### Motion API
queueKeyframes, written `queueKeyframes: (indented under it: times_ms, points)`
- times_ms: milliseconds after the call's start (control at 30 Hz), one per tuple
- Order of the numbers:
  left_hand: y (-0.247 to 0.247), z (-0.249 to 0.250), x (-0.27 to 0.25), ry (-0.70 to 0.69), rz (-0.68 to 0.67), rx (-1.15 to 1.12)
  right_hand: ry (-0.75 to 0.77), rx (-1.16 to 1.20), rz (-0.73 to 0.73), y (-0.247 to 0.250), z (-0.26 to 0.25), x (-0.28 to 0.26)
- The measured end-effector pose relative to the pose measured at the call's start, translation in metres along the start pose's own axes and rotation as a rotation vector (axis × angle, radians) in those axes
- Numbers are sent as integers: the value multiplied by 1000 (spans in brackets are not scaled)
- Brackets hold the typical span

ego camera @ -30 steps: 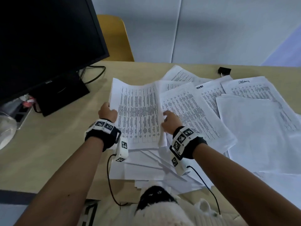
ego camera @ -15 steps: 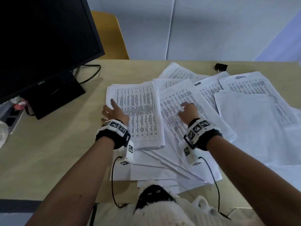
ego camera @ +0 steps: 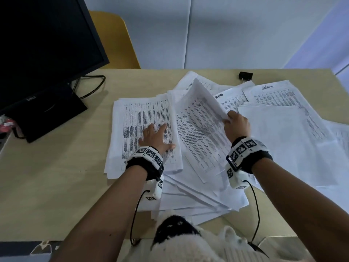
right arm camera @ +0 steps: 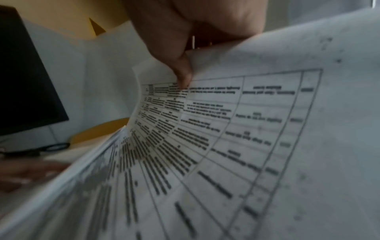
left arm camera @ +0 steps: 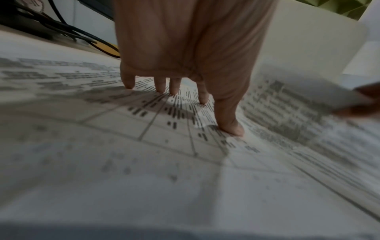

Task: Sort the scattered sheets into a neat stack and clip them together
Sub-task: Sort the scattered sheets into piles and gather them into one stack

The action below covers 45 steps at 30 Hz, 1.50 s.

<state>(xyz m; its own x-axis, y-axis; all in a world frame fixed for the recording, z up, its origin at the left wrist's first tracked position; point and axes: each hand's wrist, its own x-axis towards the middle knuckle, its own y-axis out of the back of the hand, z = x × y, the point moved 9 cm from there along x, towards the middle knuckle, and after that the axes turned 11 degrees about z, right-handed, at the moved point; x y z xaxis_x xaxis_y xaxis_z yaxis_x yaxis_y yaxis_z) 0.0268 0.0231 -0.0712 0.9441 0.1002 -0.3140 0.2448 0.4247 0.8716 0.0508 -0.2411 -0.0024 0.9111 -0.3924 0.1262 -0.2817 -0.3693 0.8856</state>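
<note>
L hand (ego camera: 154, 138) now lies flat w/ fingers spread on the partly squared stack of white printed table sheets (ego camera: 136, 133) at centre-left of the pale wood desk (ego camera: 56, 167); 0.5 s ago it sat at the stack's left edge. R hand (ego camera: 236, 125) has gone from resting flat on the neighbouring white printed sheet (ego camera: 198, 129) to pinching its right edge, thumb (right arm camera: 184, 76) on the printed face, other fingers hidden behind the paper. That edge is lifted; the sheet bows up and tilts toward the stack.

Judgement: gathering phase, one more sheet about to go onto the stack, L hand pinning it so it doesn't skid. Many loose sheets (ego camera: 283, 144) lie fanned to the right & near side, so well short of done.

Small black binder clip (ego camera: 245, 75) sits at the far side of the desk, just beyond the far sheets, untouched.

Materials: thin office paper, matte, flexes easily in a smooth curve, no crease visible; sheets overlap at mixed angles. Desk surface smooth, low sheen. Black monitor (ego camera: 47, 44) far left, off the paper.
</note>
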Motion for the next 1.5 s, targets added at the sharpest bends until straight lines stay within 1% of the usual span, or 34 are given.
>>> queueKeyframes:
  times_ms: [167,267,367,433,500,533,600,667,700,733,767,800,900,967,1067,1133,1167,1233,1300,1367,1400,1433,1467,1500]
  points:
    - [-1,-2,-1,-6,8,41,113,62,217,60,-47,15]
    - [1,-1,1,-23,17,55,137,174,368,100,-75,21]
    - [3,-4,2,-15,-13,88,136,315,449,130,-97,25]
    - [12,-5,5,13,-41,-13,88,456,490,139,-103,28]
    - [26,-11,15,40,-6,-163,27,622,500,130,-101,32]
    - [35,-18,18,68,27,-238,0,689,477,120,-101,33]
    - [53,-44,26,190,120,-360,-67,750,367,87,-99,31]
    - [71,-81,27,388,257,-417,-124,689,229,47,-95,22]
    - [74,-102,22,527,298,-454,-148,650,156,25,-91,14]
    - [75,-118,17,634,328,-465,-170,616,77,4,-88,5]
    - [75,-128,11,707,342,-482,-191,580,1,-17,-84,-4]
    - [73,-133,7,723,319,-458,-210,543,-67,-34,-80,-14]
    - [67,-138,5,640,235,-327,-268,418,-232,-71,-72,-41]
    - [60,-133,6,594,195,-301,-290,381,-308,-86,-77,-59]
    - [51,-124,4,556,157,-291,-280,437,-375,-98,-96,-78]
    - [51,-121,3,540,164,-278,-284,455,-403,-101,-102,-82]
    - [50,-121,2,539,169,-276,-270,431,-419,-102,-103,-81]
    - [51,-122,2,535,164,-295,-162,354,-437,-97,-109,-75]
    - [49,-129,6,550,137,-363,-31,389,-386,-80,-123,-66]
    - [51,-131,7,592,104,-496,49,528,-326,-55,-136,-58]
    - [57,-127,7,587,118,-591,74,599,-299,-39,-142,-55]
    - [68,-118,8,546,161,-717,93,665,-270,-25,-146,-53]
    - [85,-104,8,470,251,-870,117,727,-232,-8,-149,-49]
    - [106,-91,9,381,371,-1033,127,789,-186,6,-150,-46]
